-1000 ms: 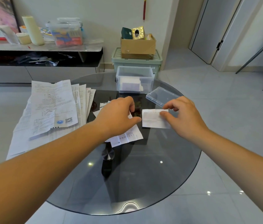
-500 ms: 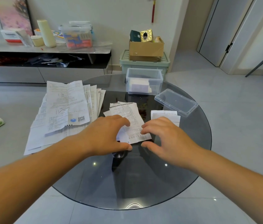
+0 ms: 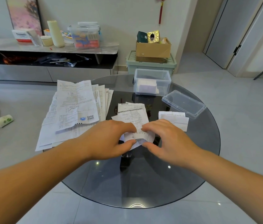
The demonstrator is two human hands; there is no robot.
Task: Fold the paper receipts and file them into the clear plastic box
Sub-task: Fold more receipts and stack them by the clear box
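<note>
The left hand (image 3: 109,139) and right hand (image 3: 168,139) pinch the near end of a receipt (image 3: 132,115), fingers (image 3: 127,143) curled round the paper, on the counter (image 3: 143,183) in front of the clear plastic box (image 3: 152,81). A folded receipt (image 3: 174,120) lies front-right of the box, beside its loose lid (image 3: 184,104).

1 head-worn wide-angle view, forward and down, close over the glass table (image 3: 143,183)

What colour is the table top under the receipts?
The table top is dark smoky-grey glass, glossy and see-through; the head view shows it best.
</note>
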